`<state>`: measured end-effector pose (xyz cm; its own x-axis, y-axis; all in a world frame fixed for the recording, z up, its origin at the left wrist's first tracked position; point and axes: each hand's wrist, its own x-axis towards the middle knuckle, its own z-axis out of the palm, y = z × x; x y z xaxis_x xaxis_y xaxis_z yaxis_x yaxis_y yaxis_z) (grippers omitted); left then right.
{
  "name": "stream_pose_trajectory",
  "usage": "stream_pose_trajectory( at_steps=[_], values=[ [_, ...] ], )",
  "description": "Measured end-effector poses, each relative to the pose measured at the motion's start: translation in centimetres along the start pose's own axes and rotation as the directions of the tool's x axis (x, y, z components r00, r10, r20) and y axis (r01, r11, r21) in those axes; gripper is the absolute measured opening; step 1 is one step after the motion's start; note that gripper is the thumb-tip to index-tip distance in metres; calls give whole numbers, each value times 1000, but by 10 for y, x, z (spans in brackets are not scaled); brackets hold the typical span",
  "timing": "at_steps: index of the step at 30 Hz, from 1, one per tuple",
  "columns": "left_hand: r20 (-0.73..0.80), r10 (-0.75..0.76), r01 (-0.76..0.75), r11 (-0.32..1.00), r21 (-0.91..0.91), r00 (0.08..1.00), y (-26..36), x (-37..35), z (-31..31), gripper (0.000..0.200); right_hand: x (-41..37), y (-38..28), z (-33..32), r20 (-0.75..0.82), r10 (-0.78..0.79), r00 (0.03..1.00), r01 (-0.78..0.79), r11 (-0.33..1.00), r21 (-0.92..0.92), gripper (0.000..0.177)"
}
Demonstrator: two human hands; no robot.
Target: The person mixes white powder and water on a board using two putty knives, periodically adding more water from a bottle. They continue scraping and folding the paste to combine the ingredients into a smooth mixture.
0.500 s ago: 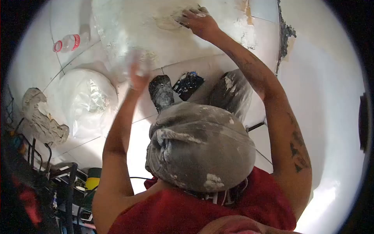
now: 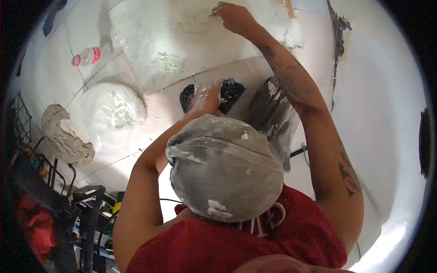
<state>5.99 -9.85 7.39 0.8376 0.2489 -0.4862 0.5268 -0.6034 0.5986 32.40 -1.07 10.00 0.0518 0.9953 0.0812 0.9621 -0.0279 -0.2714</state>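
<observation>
My right hand [image 2: 236, 18] is over a large whitish sheet [image 2: 141, 32] on the floor, its fingers curled in; what they hold, if anything, is hidden. A thin pale smear [image 2: 193, 20] lies on the sheet just left of that hand. My left hand [image 2: 207, 96], whitened with powder, is low by my dark, powder-marked footwear [image 2: 233, 95], in front of my knee. Its fingers are smeared and partly hidden, so their hold does not show. A clump of pale, crumbly material [image 2: 169, 63] lies on the near part of the sheet.
A clear plastic bag with white powder [image 2: 114, 111] stands on the left. Beyond it lies a red-labelled bottle [image 2: 88, 56]. A crumpled grey cloth-like piece [image 2: 66, 134] and a black metal rack [image 2: 88, 218] are at lower left. A white wall [image 2: 373, 113] curves along the right.
My left hand has moved right and nearer my body, from above the sheet's near edge to my feet. My right hand's fingers have curled in. The view has shifted slightly.
</observation>
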Motion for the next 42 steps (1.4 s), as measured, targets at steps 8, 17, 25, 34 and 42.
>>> stream_pose_trajectory(
  at_steps=[8, 17, 25, 34, 42],
  values=[
    [-27, -142, 144, 982, 119, 990, 15, 17, 6, 56, -47, 12, -1, -189, 373, 908, -298, 895, 333, 19],
    [194, 28, 25, 964, -264, 981, -5, 37, -25, 41, -90, 55, 49, 64, 901, 428, -243, 46, 969, 19],
    [111, -169, 197, 683, -703, 979, 40, -4, -128, 44, -88, 53, 48, 349, 649, 676, -160, -332, 929, 19],
    [-635, -51, 92, 995, 31, 771, 17, 39, -176, 46, -66, 14, -6, 78, 765, 639, -586, 418, 694, 24],
    [-690, -146, 17, 982, -191, 709, 75, 74, -200, 21, -30, -31, -34, -110, 704, 701, -544, 628, 556, 17]
  ],
)
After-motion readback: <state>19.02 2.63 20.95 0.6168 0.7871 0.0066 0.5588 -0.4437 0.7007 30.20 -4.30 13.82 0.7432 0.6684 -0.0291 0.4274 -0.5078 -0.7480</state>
